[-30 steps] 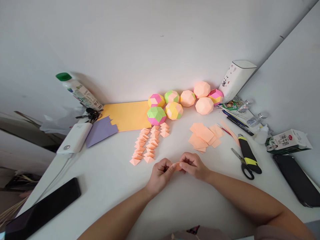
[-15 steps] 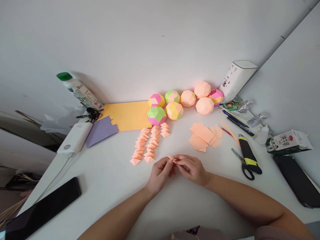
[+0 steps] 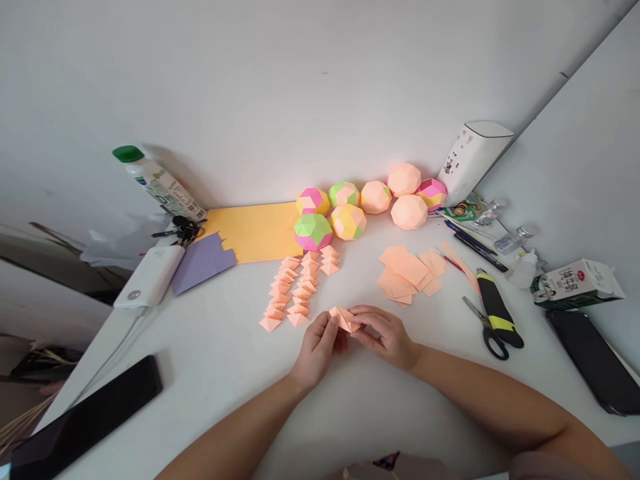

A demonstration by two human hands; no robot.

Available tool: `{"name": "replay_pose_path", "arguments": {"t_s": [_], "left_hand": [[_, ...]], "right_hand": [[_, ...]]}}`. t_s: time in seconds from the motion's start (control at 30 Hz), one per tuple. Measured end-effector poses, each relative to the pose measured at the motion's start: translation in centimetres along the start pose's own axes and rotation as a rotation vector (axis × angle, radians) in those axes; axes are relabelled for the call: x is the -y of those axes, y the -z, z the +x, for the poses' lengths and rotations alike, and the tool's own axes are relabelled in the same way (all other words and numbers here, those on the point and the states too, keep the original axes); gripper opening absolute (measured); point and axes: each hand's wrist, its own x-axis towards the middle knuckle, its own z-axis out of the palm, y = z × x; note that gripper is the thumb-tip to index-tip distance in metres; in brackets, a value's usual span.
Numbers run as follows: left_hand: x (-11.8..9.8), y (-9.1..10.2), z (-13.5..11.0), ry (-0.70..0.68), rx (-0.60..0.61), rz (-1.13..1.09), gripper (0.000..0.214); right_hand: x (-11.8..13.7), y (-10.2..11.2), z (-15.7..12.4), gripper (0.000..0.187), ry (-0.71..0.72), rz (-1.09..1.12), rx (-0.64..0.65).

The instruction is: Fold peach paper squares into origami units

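A small folded piece of peach paper (image 3: 345,319) with raised creases is held low over the white table, between both hands. My left hand (image 3: 317,347) pinches its left side with thumb and fingers. On the right edge, my right hand (image 3: 383,335) grips it the same way. Beyond my left hand lie rows of folded peach paper pieces (image 3: 305,288), overlapping one another. A loose pile of flat peach paper pieces (image 3: 407,272) lies past my right hand. Several faceted paper balls (image 3: 313,231) in peach, green, pink and yellow stand near the wall.
Scissors (image 3: 485,328) and a black-and-yellow cutter (image 3: 499,308) lie to the right, near pens (image 3: 477,245), a glue bottle (image 3: 524,269) and a milk carton (image 3: 577,283). Orange card (image 3: 260,230), purple card (image 3: 204,263), a white power bank (image 3: 150,277) and a phone (image 3: 90,417) are on the left.
The folded peach paper has opened out between my fingers, so more of its creased face shows. Both hands stay in nearly the same place.
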Motion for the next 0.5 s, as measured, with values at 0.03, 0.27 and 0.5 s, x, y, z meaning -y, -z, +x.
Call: {"name": "replay_pose_path", "arguments": {"t_s": [0.03,0.27,0.5], "left_hand": [[0.01,-0.01,0.01,0.001,0.002,-0.002,0.035],[0.04,-0.08,0.22,-0.006,0.002,-0.001,0.035],[-0.06,-0.04,0.09,-0.020,0.004,0.060,0.035]], "right_hand": [[0.03,0.04,0.03,0.013,-0.003,0.001,-0.001],[0.46,0.18,0.33,0.012,-0.031,-0.018,0.005],[0.28,0.16,0.09,0.012,-0.091,-0.045,-0.005]]}}
